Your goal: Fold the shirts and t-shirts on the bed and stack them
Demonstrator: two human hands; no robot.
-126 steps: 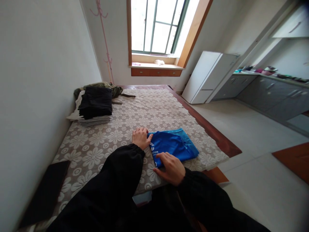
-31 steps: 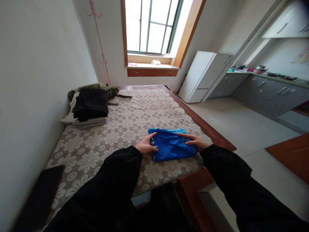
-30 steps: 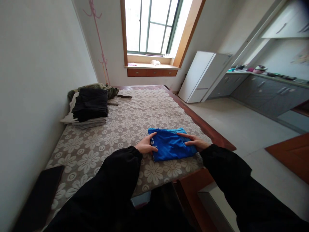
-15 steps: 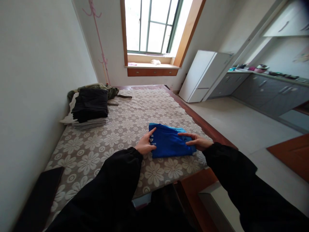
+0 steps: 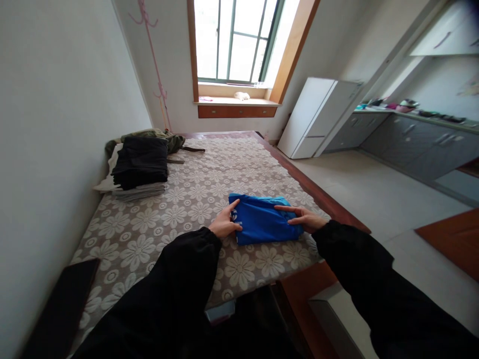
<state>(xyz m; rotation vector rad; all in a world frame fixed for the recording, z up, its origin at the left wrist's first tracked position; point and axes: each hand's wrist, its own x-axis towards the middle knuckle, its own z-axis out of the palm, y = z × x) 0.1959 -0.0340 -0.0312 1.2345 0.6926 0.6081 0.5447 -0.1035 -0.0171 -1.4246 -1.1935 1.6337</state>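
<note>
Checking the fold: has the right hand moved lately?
Yes. The right hand shifted rightward toward the bed's wooden rim, now at the right end of the blue garment.

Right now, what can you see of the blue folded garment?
The blue garment is folded into a compact rectangle of smooth cloth, with small white print at its left end. It lies flat on the floral bed cover near the bed's edge. The left hand touches its left end, the right hand its right end.

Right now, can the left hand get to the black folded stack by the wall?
Probably, with a lean. The left hand rests at the edge of the blue garment; only bare floral bedcover lies between it and the black stack.
</note>
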